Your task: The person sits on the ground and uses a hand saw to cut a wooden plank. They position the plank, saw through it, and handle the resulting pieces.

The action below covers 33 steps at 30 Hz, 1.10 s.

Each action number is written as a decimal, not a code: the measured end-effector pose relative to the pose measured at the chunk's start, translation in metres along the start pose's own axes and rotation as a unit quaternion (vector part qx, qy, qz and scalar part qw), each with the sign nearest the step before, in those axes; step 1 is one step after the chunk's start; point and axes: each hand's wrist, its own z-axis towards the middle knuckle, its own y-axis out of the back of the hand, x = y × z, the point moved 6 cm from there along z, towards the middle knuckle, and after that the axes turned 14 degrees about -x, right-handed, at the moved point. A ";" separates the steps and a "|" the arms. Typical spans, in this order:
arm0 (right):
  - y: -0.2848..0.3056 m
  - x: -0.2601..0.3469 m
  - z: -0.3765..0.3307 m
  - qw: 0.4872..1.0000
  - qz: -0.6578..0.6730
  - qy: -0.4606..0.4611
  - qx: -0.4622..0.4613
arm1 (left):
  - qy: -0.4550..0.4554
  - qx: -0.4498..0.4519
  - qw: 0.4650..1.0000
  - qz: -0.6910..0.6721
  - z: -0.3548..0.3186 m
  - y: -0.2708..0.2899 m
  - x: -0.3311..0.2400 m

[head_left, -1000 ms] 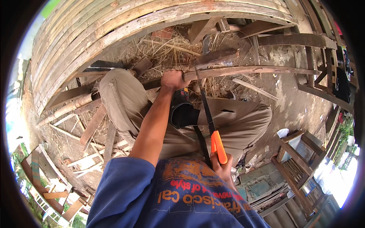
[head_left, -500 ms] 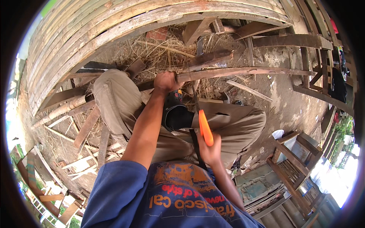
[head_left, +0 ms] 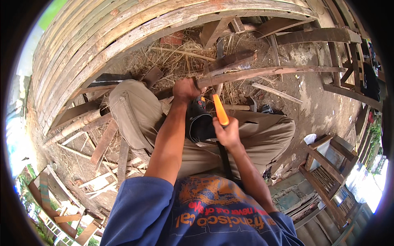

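Nearby, right hand (head_left: 227,130) wrapped round orange-handled saw (head_left: 221,110), between trousered legs (head_left: 262,133); handle points forward, leaning slightly left; blade hard to make out. Farther, left hand (head_left: 185,89) clenched round wooden strip (head_left: 271,72); strip's long axis runs left to right, above straw-littered ground (head_left: 316,96). Just beyond, dark offcut (head_left: 230,60); farthest, slatted wooden surface (head_left: 143,30).

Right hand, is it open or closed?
Closed: the right hand is wrapped around the lower end of the orange handle.
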 end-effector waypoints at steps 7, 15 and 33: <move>0.010 -0.042 0.000 0.998 0.057 -0.022 0.005 | 0.013 -0.012 1.000 0.024 0.005 0.003 0.008; 0.068 0.058 -0.077 0.995 0.055 0.021 -0.082 | 0.038 0.055 0.996 0.056 -0.006 0.016 0.001; 0.113 -0.062 -0.109 0.940 0.292 -0.030 -0.173 | 0.064 0.163 0.981 -0.080 0.003 0.000 0.006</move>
